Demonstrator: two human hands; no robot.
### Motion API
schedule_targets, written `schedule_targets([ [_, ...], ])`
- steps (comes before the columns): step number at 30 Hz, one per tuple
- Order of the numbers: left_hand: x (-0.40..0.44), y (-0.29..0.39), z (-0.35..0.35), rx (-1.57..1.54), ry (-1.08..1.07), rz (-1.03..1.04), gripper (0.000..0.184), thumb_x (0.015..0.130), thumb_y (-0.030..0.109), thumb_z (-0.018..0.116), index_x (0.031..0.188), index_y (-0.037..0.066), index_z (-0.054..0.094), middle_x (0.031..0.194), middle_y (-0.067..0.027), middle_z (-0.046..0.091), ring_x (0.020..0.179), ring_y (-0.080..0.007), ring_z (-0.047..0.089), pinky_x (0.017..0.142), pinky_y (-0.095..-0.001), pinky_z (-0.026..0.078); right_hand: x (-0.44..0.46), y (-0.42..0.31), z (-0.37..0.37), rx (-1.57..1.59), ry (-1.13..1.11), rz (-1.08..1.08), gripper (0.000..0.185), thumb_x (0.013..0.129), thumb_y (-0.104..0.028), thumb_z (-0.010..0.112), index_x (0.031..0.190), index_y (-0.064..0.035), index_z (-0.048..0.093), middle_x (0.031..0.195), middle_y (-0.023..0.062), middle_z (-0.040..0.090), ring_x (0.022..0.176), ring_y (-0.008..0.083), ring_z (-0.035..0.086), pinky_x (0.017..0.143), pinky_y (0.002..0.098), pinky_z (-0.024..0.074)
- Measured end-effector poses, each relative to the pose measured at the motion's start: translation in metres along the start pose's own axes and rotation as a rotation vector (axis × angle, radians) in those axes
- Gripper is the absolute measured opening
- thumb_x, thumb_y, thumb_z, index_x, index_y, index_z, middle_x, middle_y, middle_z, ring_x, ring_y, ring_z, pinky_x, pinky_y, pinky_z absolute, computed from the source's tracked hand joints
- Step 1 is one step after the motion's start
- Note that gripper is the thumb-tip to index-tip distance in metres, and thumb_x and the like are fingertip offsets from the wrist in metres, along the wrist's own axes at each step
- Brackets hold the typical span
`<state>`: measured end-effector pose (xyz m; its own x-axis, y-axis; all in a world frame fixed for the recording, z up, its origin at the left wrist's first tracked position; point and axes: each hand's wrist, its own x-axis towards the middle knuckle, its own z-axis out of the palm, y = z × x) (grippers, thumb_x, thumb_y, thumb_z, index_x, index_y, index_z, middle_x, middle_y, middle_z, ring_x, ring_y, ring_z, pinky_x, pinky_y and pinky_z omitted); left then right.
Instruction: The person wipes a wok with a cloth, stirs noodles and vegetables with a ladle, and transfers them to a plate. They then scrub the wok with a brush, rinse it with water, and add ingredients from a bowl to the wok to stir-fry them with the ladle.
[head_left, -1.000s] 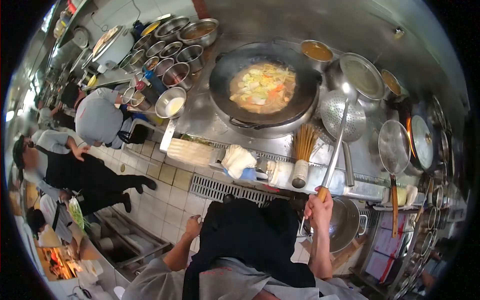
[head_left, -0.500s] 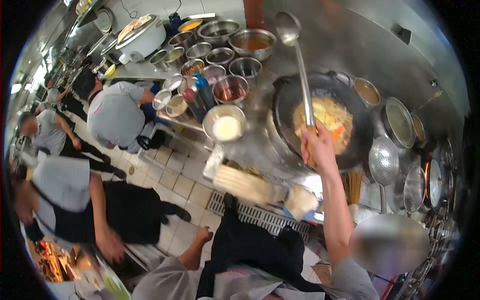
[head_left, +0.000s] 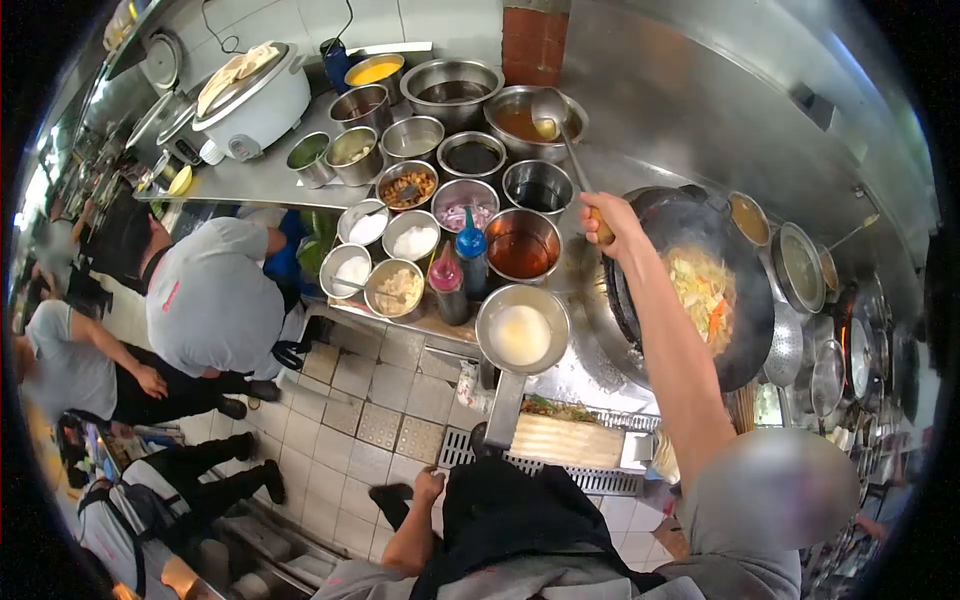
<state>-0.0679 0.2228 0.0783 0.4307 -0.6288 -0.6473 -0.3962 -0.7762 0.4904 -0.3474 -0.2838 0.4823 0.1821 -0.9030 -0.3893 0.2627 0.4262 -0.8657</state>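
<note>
Ladle (head_left: 549, 105), its bowl tilted over a steel basin (head_left: 545, 151) of brown liquid at the back of the surface, its long handle slanting down to the right.

From the left: a person in a grey shirt (head_left: 210, 290) bends beside the surface (head_left: 235, 197), which bears a white rice cooker (head_left: 262, 112) with a cloth draped over its lid. Next come steel pots: one with chopped greens (head_left: 308, 151), one with yellow liquid (head_left: 374, 71), one with browned pieces (head_left: 407, 187), three with white contents, and one with pale minced matter (head_left: 397, 287). Below these in the view, near the apron (head_left: 520, 520), the left grip (head_left: 430, 486) hangs low with fingers curled; I cannot tell how far it is closed or whether it has hold of anything. Two squeeze bottles, one pink-capped (head_left: 447, 268), one blue-capped (head_left: 471, 240), stand beside a pot of orange-red liquid (head_left: 523, 245). Just in front is a saucepan (head_left: 560, 325) of milky liquid.

The right grip (head_left: 610, 228) is wrapped firmly around the ladle's wooden handle end, the forearm crossing the near side of a black wok (head_left: 748, 300) holding cabbage and carrot (head_left: 700, 290). At its right lies a perforated skimmer (head_left: 784, 345).
</note>
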Motion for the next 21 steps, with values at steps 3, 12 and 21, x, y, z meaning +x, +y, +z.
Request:
schedule_targets([
  [3,0.011,-0.057,0.006,0.092,-0.129,-0.083,0.047,0.072,0.027,0.061,0.11,-0.001,0.064,0.106,-0.0264,0.064,0.105,-0.0368,0.06,0.094,-0.0392,0.046,-0.01,0.006,-0.006,0.425,-0.057,0.051,0.011,0.092,-0.014,0.054,0.09,-0.0071,0.046,0.066,0.0011,0.047,0.044,0.0069,0.038,0.036,0.0225,0.0306],
  [12,0.044,-0.11,-0.034,0.463,-0.25,0.076,0.045,0.07,0.026,0.066,0.105,-0.002,0.065,0.106,-0.025,0.064,0.104,-0.0373,0.06,0.092,-0.0392,0.047,-0.174,0.057,-0.085,0.968,-0.257,-0.034,0.029,0.095,-0.017,0.049,0.122,-0.0063,0.05,0.065,-0.0003,0.046,0.041,0.0059,0.038,0.032,0.0214,0.0297],
  [21,0.038,-0.063,-0.059,0.18,-0.098,0.096,0.044,0.07,0.023,0.065,0.107,-0.001,0.065,0.102,-0.0254,0.065,0.101,-0.0383,0.061,0.089,-0.0408,0.047,-0.343,0.107,-0.123,0.521,0.338,-0.06,0.012,0.088,-0.004,0.052,0.097,-0.01,0.047,0.065,0.0024,0.047,0.038,0.009,0.039,0.028,0.0236,0.028],
])
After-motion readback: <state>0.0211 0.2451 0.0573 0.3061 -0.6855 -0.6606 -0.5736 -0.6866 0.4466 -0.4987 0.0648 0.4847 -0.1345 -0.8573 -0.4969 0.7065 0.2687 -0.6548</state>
